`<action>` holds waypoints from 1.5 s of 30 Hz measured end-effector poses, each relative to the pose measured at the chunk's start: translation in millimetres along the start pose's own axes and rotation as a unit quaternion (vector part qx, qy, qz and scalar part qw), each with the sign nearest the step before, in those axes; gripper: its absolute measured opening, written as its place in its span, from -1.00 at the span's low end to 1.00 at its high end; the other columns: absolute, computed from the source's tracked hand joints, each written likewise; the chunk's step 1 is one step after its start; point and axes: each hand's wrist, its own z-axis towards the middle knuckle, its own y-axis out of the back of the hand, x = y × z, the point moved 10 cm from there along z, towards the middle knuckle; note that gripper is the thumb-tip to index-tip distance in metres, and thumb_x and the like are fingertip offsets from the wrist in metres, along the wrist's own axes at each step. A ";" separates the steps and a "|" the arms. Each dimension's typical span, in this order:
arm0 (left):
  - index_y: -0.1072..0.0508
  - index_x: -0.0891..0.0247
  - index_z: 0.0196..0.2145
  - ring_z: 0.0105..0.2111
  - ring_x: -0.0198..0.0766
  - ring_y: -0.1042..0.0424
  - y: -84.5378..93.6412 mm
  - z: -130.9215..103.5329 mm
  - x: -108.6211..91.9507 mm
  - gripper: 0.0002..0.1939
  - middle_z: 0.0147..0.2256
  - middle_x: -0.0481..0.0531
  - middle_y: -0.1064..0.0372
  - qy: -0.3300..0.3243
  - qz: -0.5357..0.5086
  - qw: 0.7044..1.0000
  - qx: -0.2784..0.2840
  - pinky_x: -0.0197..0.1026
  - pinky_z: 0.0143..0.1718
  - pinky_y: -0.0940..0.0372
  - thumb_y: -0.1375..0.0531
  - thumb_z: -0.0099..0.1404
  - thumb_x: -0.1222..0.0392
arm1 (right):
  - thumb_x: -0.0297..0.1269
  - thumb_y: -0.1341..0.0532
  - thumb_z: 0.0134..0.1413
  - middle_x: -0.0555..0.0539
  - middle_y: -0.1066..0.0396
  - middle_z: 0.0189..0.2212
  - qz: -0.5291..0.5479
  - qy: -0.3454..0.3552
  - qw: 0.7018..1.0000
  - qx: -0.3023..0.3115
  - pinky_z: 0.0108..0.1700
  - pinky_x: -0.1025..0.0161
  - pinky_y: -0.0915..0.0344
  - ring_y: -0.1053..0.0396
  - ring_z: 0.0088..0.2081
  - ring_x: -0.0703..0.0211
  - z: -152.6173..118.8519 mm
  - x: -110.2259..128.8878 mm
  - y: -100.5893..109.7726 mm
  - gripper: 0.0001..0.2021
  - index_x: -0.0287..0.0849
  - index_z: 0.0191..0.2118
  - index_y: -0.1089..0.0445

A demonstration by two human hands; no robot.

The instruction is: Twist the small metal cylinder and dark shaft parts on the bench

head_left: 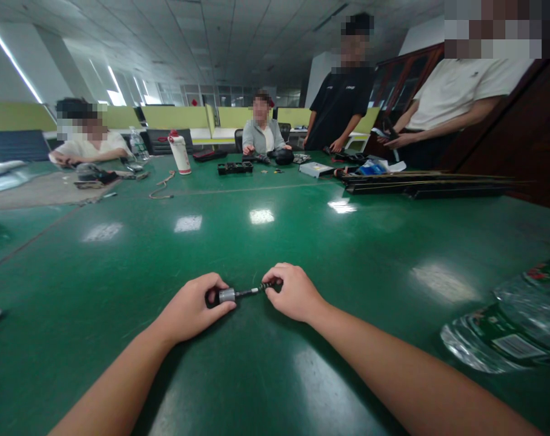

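My left hand (191, 309) is closed around a small grey cylinder (227, 295), thumb below and fingers above. A thin dark shaft (244, 293) with a pale section runs from the cylinder towards the right. At its far end, my right hand (295, 293) pinches a dark ridged rod (266, 285) between thumb and fingers. Shaft and rod lie in one line; whether they are a single piece I cannot tell. Both hands are low over the green table (220, 375), near its middle.
Large clear plastic bottles (497, 336) lie at the right. Farther back are a white flask (179, 154), a cord (163, 184), a black frame (235, 168), a silver box (317, 169) and long dark strips (420, 184). Several people are around the table's far side.
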 end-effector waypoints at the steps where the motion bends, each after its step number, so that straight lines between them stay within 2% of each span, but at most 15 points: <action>1: -0.44 0.25 -0.27 -0.42 -0.23 -0.34 -0.1 0.1 0.0 -0.71 -0.42 -0.03 -0.35 0.000 0.000 1.000 0.000 -0.24 -0.38 -0.18 -0.22 0.24 -0.05 | -0.47 -0.24 -0.12 -0.01 -0.47 -0.40 0.002 0.001 1.000 0.001 -0.26 0.25 -0.21 -0.34 -0.32 0.18 -0.3 1.0 -0.5 -0.86 -0.14 -0.39 -0.50; 24: -0.45 0.24 -0.25 -0.43 -0.24 -0.33 0.8 -0.6 0.5 -0.71 -0.43 -0.04 -0.34 0.000 -0.003 1.000 -0.003 -0.24 -0.38 -0.19 -0.23 0.23 -0.04 | -0.45 -0.28 -0.07 -0.03 -0.53 -0.34 0.004 0.040 0.999 0.025 -0.18 0.21 -0.26 -0.40 -0.27 0.16 -3.3 12.5 -7.2 -0.84 -0.13 -0.32 -0.57; 31: -0.44 0.23 -0.24 -0.42 -0.26 -0.33 -4.1 -0.7 -7.0 -0.74 -0.40 -0.05 -0.36 -0.022 -0.025 0.999 -0.005 -0.26 -0.38 -0.19 -0.27 0.19 0.03 | -0.48 -0.30 -0.01 -0.01 -0.52 -0.32 0.113 0.062 0.990 0.066 -0.13 0.25 -0.31 -0.42 -0.26 0.22 -5.1 27.1 -13.4 -0.71 -0.12 -0.12 -0.50; 36: -0.44 0.24 -0.24 -0.43 -0.26 -0.33 -6.1 -0.6 -12.7 -0.72 -0.41 -0.05 -0.35 -0.025 -0.041 0.999 0.000 -0.26 -0.39 -0.20 -0.28 0.18 0.01 | -0.51 -0.30 -0.01 -0.02 -0.50 -0.32 0.124 0.049 0.988 0.083 -0.15 0.25 -0.33 -0.44 -0.28 0.23 -5.7 26.6 -16.5 -0.74 -0.13 -0.15 -0.50; 41: -0.47 0.24 -0.24 -0.43 -0.26 -0.34 -6.1 1.1 -13.6 -0.75 -0.42 -0.03 -0.37 -0.017 -0.056 0.998 0.012 -0.26 -0.40 -0.18 -0.16 0.31 0.00 | -0.47 -0.29 0.00 -0.03 -0.51 -0.32 0.105 0.080 0.987 0.086 -0.15 0.25 -0.30 -0.42 -0.26 0.21 -6.8 33.1 -15.9 -0.77 -0.13 -0.17 -0.50; 45: -0.47 0.24 -0.25 -0.43 -0.26 -0.35 -7.6 1.7 -12.2 -0.77 -0.43 -0.04 -0.38 -0.011 -0.057 0.998 0.015 -0.26 -0.39 -0.19 -0.24 0.23 0.04 | -0.43 -0.32 -0.02 -0.02 -0.51 -0.33 0.091 0.101 0.987 0.084 -0.14 0.22 -0.28 -0.40 -0.26 0.19 -7.6 36.4 -14.8 -0.79 -0.14 -0.20 -0.50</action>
